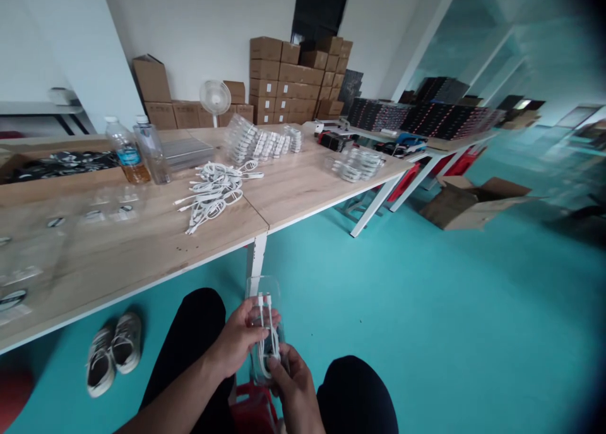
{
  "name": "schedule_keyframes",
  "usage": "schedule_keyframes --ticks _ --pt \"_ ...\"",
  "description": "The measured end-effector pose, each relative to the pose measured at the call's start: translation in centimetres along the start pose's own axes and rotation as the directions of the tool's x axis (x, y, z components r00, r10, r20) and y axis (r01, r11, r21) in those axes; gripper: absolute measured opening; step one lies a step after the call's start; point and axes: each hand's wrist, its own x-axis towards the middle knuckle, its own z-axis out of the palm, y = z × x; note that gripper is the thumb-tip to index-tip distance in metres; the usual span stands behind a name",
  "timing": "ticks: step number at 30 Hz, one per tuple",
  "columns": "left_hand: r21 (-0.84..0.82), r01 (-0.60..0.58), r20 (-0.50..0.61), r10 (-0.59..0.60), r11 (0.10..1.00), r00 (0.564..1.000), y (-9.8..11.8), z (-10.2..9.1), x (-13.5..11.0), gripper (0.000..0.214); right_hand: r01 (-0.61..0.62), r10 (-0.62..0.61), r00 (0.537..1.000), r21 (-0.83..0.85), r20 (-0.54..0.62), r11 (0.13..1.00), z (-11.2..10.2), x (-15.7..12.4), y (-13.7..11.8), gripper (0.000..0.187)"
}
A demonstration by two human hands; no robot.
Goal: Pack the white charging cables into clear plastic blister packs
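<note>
Above my lap I hold a clear plastic tray (254, 285) with a white charging cable (262, 352) lying coiled in it, its two plugs side by side near the top. My left hand (239, 338) grips the tray's left side, thumb across the cable. Lower down, my right hand (294, 383) is closed on the tray's bottom right, its thumb pressing on the coil. On the table, a loose heap of white cables (215, 191) lies ahead of me. Beyond it stand rows of clear trays filled with cables (265, 143).
The wooden table (227, 247) runs across in front of me. It bears two plastic bottles (127, 153), empty clear trays (95, 213) and another stack of filled trays (357, 164). Shoes (113, 352) stand on the floor at left; an open carton (466, 203) lies at right.
</note>
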Motion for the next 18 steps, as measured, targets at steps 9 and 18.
schedule_keyframes --ticks 9,18 --pt "0.026 -0.012 -0.038 0.013 1.0 0.999 1.5 1.3 0.1 0.049 -0.03 0.032 0.999 0.074 -0.019 0.997 -0.1 0.9 0.3 0.041" --pt "-0.134 -0.124 -0.077 0.114 0.983 0.99 3.8 3.5 0.5 0.04 0.477 -0.625 0.78 -0.633 -0.013 0.609 0.1 1.5 0.4 0.084"
